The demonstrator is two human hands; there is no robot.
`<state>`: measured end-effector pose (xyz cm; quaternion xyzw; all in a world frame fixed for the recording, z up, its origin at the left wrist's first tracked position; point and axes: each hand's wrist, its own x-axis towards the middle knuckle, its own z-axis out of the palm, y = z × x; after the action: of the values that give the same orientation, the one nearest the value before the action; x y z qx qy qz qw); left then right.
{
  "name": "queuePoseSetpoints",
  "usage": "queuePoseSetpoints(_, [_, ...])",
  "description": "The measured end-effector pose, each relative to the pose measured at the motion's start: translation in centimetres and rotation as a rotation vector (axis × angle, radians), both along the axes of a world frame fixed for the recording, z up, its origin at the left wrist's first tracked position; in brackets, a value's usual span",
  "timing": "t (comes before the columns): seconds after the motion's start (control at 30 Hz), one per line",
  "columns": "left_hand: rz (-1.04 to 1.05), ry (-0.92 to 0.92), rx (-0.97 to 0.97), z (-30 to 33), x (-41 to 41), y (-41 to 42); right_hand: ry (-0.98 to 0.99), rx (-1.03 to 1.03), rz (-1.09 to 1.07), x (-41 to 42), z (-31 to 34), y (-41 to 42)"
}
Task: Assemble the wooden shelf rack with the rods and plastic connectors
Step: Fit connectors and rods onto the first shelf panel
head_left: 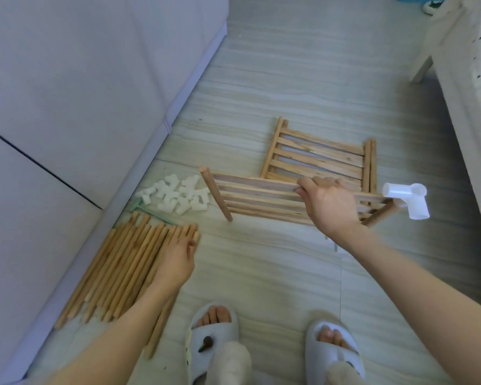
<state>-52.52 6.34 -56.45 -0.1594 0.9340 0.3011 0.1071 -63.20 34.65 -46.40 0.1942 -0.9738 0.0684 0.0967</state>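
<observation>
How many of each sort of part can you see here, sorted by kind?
Slatted wooden panels: 2, the held panel gripped by the right hand, and the panel on the floor.
Fitted white connector: 1.
Loose connector pile: 1, pieces too jumbled to count.
Rod bundle: 1, under the left hand; rods overlap.
Total: 5.

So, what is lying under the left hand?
The wooden rods lie on the floor beneath the left hand. The hand hides whether its fingers grip one.
</observation>
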Motion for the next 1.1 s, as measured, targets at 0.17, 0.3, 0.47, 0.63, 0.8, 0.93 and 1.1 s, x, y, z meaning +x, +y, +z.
queuePoseSetpoints(0.17, [0.087, -0.314, -0.103, -5.1, 1.9, -2.4, 0.115, -0.011, 0.01, 0.2, -0.8, -0.1])
queuePoseSetpoints(0.3, [0.057, -0.292, -0.227, -6.6, 0.2, -1.2, 0.129, -0.005, 0.027, -0.5, -1.0, 0.1])
queuePoseSetpoints(0.47, [0.046, -0.314, -0.363, -7.9, -1.3, 0.4, 0.14, 0.005, 0.038, -0.8, -1.2, 0.3])
queuePoseSetpoints(0.63, [-0.016, -0.4, -0.454, -8.3, -1.2, 0.6, 0.136, -0.012, 0.045, -0.7, -1.1, 0.2])
queuePoseSetpoints(0.8, [-0.14, -0.212, 0.014, -6.1, -0.6, 1.0, 0.108, 0.008, 0.037, -0.5, -0.9, 0.1])
queuePoseSetpoints(0.93, [-0.277, 0.203, 0.183, 0.8, -1.4, 2.8, 0.059, 0.043, 0.028, -0.8, -0.4, 0.1])
queuePoseSetpoints(1.1, [-0.499, 0.661, -0.081, 10.7, -4.1, 6.6, -0.035, 0.151, 0.061, -1.2, -0.6, 0.8])
